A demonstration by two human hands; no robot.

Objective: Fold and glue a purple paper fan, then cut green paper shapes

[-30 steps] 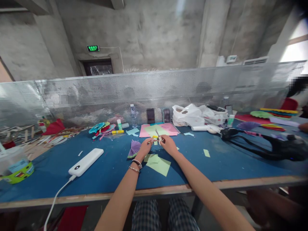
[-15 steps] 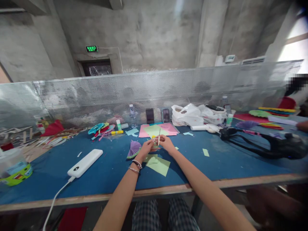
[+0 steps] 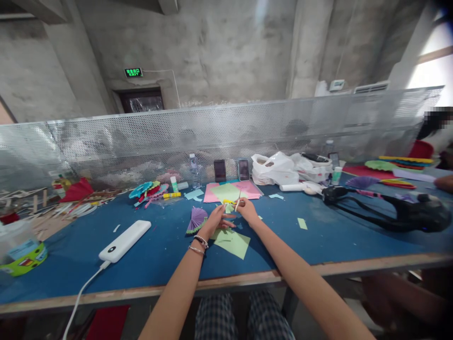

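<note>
My left hand (image 3: 216, 220) pinches a small piece of light green paper (image 3: 229, 208) between thumb and forefinger, its other fingers stretched out. Close by on the right, my right hand (image 3: 247, 210) is closed round what look like small scissors (image 3: 239, 197), with the thin blade pointing up and away. A small yellow item (image 3: 227, 201) shows just beyond my left fingertips; its kind is too small to make out. Below my hands, a light green paper sheet (image 3: 234, 243) lies on the blue table. A folded purple paper fan (image 3: 197, 220) with green edging rests left of my left hand.
Pink and green paper sheets (image 3: 254, 190) lie beyond my hands, before two upright phones (image 3: 220, 171). A white power bank (image 3: 125, 241) with a cable sits left. White plastic bags (image 3: 274, 169) and a black strapped item (image 3: 396, 215) stand right. A yellow glue stick (image 3: 172, 195) lies back left.
My hands have drawn slightly apart. The scissors have shifted a little right with my right hand, and the left fingers have spread.
</note>
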